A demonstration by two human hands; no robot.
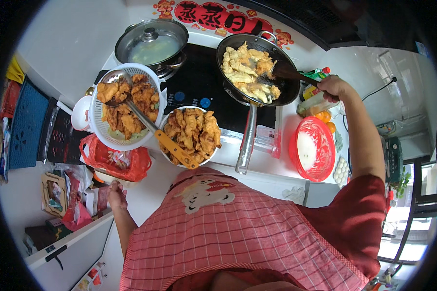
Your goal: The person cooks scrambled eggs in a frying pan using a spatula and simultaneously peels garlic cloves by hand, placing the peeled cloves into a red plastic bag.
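My right hand grips the handle of a dark wooden spatula, whose blade reaches into a black wok with pale battered pieces frying in it. My left hand hangs low beside a red plastic bag, its fingers partly curled and holding nothing that I can see. A white plastic colander holds browned fried pieces and a metal skimmer with more pieces in its bowl. The skimmer's orange handle lies across a white bowl heaped with fried pieces.
A lidded pot stands at the back left of the black cooktop. The wok's metal handle points towards me. Right of it are a red basin, oranges, bottles and a tray of eggs. An open drawer stands lower left.
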